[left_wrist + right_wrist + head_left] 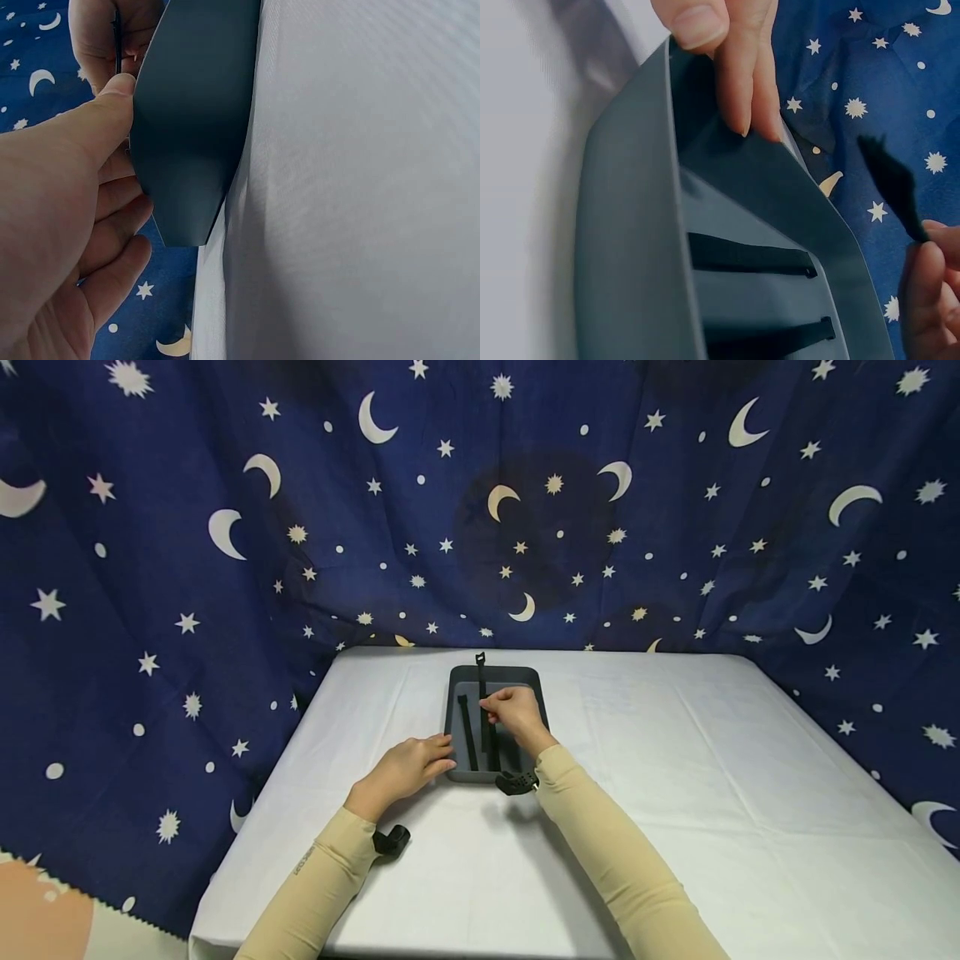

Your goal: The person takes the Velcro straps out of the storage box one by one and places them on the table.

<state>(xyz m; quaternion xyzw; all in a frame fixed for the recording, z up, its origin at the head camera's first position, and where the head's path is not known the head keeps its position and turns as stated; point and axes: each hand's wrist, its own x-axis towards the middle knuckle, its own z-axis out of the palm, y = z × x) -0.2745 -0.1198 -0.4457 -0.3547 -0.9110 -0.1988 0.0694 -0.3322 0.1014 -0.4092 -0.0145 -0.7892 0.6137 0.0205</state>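
Pinching black strap (891,182) in right hand (516,710) over grey tray (449,714), resting left hand (408,766) loosely extended at tray's near left corner, with two other straps (468,735) lying inside.

A white-clothed table (675,760) bears a dark grey tray (513,675) near its far edge.

2 tan sleeves (626,864) — small dark lettering (303,860) on the left — and 2 black wrist cameras (392,842)
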